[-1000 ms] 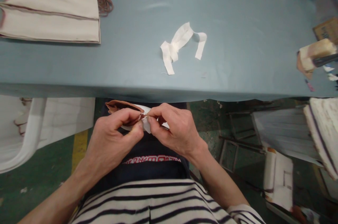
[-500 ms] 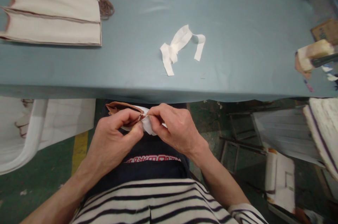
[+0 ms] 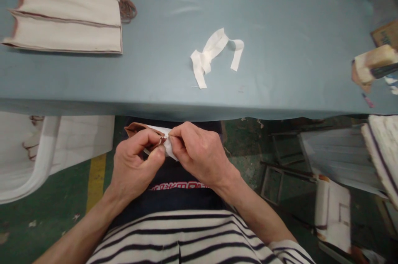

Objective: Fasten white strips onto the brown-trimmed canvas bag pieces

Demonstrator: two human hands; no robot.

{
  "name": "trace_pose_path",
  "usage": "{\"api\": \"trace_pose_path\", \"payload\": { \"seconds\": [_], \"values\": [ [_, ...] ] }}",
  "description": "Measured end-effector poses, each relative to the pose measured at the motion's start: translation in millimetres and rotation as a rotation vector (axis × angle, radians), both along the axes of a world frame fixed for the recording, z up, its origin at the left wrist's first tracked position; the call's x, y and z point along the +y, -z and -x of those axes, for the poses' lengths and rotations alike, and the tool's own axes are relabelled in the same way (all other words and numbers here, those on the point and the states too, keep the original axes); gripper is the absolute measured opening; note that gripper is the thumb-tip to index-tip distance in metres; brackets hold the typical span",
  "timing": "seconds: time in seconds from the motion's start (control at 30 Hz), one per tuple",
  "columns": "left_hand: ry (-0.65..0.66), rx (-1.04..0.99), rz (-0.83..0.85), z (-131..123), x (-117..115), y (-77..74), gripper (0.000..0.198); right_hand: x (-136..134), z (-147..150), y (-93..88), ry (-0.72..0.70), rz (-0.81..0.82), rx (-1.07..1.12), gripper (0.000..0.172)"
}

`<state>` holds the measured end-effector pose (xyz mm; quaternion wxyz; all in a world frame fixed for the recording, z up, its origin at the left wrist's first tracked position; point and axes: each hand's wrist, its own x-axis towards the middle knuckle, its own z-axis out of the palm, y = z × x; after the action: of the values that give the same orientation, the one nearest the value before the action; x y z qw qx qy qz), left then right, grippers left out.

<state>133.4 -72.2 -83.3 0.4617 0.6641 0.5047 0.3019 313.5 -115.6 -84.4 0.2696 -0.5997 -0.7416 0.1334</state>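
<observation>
Above my lap, my left hand [image 3: 135, 164] pinches a folded piece with a brown side and a white side [image 3: 137, 127] between thumb and fingers. Its far end sticks out beyond my knuckles, and my fingers cover much of the rest. Close beside it, the fingertips of my right hand [image 3: 203, 152] are pressed together on a thin white strip [image 3: 170, 148] at the near end of that piece. The fingertips of both hands almost meet. Whether the strip is joined to the piece, I cannot tell.
Crumpled white tape [image 3: 209, 51] lies on the blue-grey table [image 3: 149, 77]. Several flat cream bags [image 3: 68, 31] and a bundle of brown cords [image 3: 127, 8] are at the left. A brush-like tool [image 3: 373, 62] sits far right. White bins [image 3: 46, 152] stand below left.
My right hand has shifted slightly left, closer to my left fingertips, and less of the white strip shows. The view has turned a little, so the table things appear slightly farther right.
</observation>
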Motion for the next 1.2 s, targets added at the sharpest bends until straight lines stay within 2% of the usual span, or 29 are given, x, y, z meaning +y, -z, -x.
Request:
{"api": "trace_pose_path", "payload": {
  "seconds": [0.2,0.33,0.5,0.6,0.7,0.77,0.83,0.93,1.0,1.1,1.2],
  "values": [
    [0.08,-0.042,-0.067,0,-1,7.5,0.012,2,-6,-10.6,-0.074,0.118,0.058,0.019],
    [0.145,-0.006,-0.086,0,3,10.3,0.013,7,-11,-15.9,-0.112,0.263,0.205,0.017],
    [0.244,-0.01,-0.089,2,9,7.4,0.012,13,-13,-13.3,-0.046,0.449,0.554,0.016],
    [0.275,-0.144,0.033,3,13,5.3,0.014,16,-13,-3.4,-0.1,0.602,0.856,0.021],
    [0.311,-0.304,0.191,3,18,2.2,0.02,20,-14,8.4,-0.195,0.728,1.114,0.037],
    [0.325,-0.3,0.21,1,22,-2.8,0.017,25,-16,13.6,-0.256,0.719,1.185,0.043],
    [0.31,-0.255,0.18,-1,26,-10.1,0.015,31,-20,14.4,-0.319,0.63,1.152,0.038],
    [0.275,-0.17,0.132,-4,29,-19.9,0.013,40,-28,7.9,-0.352,0.405,0.908,0.021],
    [0.271,-0.095,0.093,-4,30,-22.8,0.012,46,-33,2.4,-0.358,0.296,0.736,0.015],
    [0.31,0.009,0.047,-1,36,-23.9,0.014,52,-34,1.6,-0.388,0.264,0.61,0.014],
    [0.381,0.054,0.087,1,48,-28.0,0.017,56,-31,10.0,-0.325,0.255,0.673,0.021]
  ]
}}
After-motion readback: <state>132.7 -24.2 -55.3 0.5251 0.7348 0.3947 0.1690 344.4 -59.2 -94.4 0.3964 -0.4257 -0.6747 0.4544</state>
